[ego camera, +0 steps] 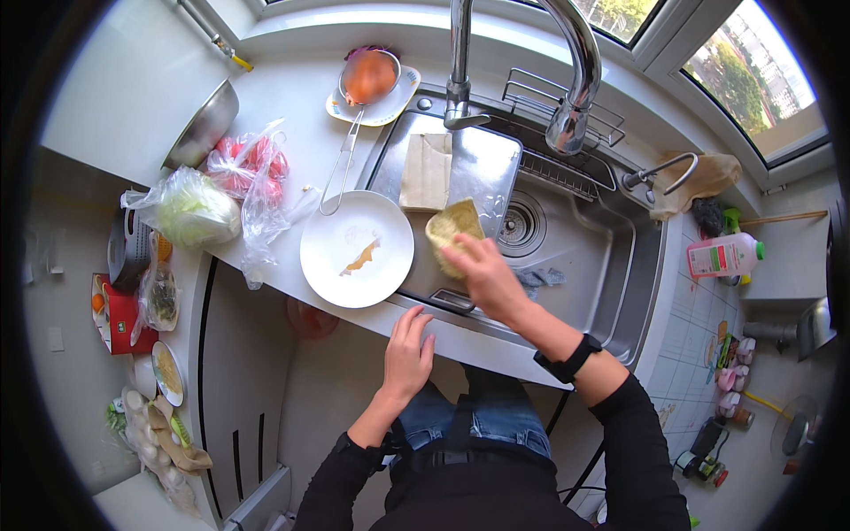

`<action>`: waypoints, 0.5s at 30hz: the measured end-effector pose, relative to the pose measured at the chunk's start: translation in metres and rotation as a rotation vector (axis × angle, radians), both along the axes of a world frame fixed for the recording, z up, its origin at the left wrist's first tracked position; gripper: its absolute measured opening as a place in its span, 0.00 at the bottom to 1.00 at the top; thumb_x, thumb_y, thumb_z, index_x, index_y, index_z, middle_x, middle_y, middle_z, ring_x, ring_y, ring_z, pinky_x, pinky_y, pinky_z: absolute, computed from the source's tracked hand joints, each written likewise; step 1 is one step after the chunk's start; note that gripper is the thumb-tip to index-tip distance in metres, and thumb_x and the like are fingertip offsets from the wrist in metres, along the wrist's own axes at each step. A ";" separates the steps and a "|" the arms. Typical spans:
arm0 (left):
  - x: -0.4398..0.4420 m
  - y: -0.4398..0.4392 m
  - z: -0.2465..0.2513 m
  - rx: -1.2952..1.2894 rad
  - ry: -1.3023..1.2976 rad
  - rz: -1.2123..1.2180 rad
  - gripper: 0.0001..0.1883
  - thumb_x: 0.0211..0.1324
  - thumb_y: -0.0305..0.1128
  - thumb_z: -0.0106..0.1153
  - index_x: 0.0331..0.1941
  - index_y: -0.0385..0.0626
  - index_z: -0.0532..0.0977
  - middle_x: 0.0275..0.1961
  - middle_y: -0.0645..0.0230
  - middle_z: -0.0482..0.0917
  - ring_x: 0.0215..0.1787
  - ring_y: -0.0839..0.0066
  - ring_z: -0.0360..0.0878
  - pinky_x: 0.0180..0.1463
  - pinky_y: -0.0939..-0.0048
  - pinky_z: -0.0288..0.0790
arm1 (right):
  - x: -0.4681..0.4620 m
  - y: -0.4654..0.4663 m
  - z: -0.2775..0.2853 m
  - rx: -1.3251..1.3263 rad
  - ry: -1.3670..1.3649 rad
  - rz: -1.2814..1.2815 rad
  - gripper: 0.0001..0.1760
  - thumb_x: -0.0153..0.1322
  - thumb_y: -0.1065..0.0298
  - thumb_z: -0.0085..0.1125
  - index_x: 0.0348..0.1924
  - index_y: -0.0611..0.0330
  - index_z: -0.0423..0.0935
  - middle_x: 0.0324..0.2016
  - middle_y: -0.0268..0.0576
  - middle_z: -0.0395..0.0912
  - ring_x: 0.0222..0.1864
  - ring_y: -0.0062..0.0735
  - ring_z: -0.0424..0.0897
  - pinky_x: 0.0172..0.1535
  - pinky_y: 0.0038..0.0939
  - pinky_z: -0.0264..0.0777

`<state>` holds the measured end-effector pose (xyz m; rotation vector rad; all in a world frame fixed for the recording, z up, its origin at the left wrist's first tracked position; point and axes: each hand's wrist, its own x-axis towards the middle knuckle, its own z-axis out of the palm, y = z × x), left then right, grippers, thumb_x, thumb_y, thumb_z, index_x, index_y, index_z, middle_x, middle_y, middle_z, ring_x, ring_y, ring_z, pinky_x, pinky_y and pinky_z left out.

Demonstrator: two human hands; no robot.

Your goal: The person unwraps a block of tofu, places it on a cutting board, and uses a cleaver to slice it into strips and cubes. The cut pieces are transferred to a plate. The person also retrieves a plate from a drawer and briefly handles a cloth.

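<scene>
My right hand (488, 275) grips a folded yellow-green cloth (458, 229) over the near part of a metal tray (488, 159) that lies across the left side of the sink. My left hand (410, 352) holds nothing; its fingers are a little apart by the counter's front edge. A white plate (325, 265) with a torn brownish scrap (360, 259) on it stands left of the cloth, partly over the counter edge. Behind the cloth, a folded beige paper piece (426, 172) rests on the tray. Inside the basin (597, 265) lies a grey rag (541, 277).
A chrome faucet (459, 73) rises behind the tray. A long-handled strainer (345, 143) with orange contents rests over a patterned dish (395, 106). Bagged cabbage (192, 209), a bag with red items (249, 166) and a metal bowl (206, 126) stand left. A pink bottle (720, 255) stands right.
</scene>
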<state>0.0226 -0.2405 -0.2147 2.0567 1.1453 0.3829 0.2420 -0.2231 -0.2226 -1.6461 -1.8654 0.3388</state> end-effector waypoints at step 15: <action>0.023 0.001 -0.016 0.135 0.360 0.049 0.36 0.56 0.29 0.60 0.68 0.33 0.59 0.74 0.50 0.59 0.77 0.54 0.54 0.76 0.56 0.51 | 0.134 0.092 -0.044 -0.018 -0.230 -0.149 0.24 0.63 0.83 0.56 0.51 0.57 0.80 0.49 0.55 0.74 0.49 0.52 0.74 0.52 0.39 0.72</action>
